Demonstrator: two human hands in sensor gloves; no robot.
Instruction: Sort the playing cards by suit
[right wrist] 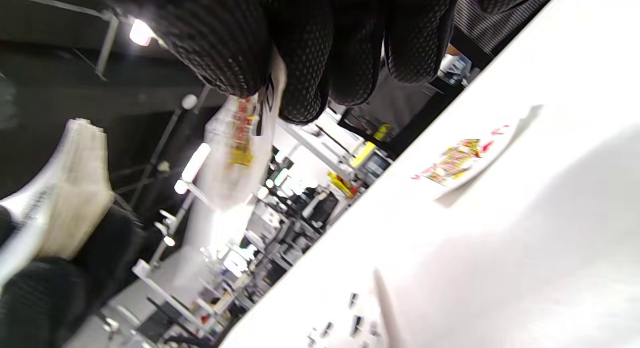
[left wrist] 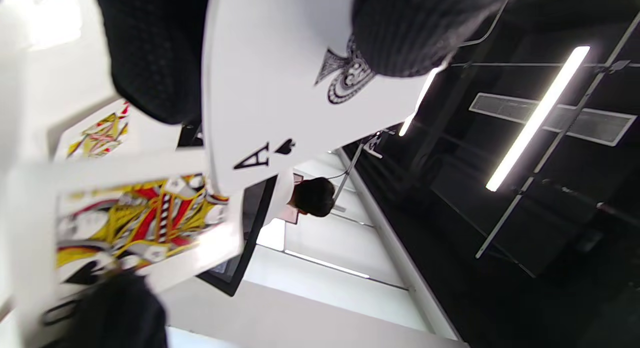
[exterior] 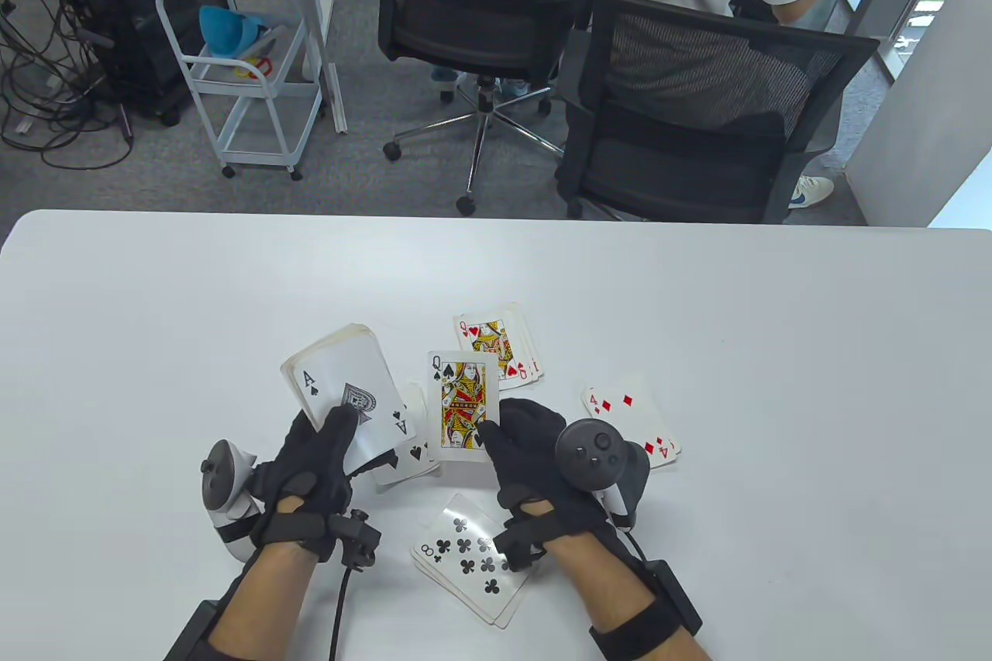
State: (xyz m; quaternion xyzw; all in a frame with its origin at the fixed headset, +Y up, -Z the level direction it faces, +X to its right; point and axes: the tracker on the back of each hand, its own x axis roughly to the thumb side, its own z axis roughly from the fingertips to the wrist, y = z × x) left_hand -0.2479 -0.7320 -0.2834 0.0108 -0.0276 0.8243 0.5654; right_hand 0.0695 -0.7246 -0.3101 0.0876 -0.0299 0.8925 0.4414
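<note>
In the table view, the left hand grips a deck with the ace of spades on top, and the right hand pinches the queen of spades by its lower corner, above the white table; a hearts pile lies toward the middle, a diamonds pile to its right, and a clubs pile near the front edge. In the left wrist view, the thumb presses on the ace, and the queen is just beside it. In the right wrist view, the fingers are closed on the blurred queen card, and the hearts pile lies flat on the table.
</note>
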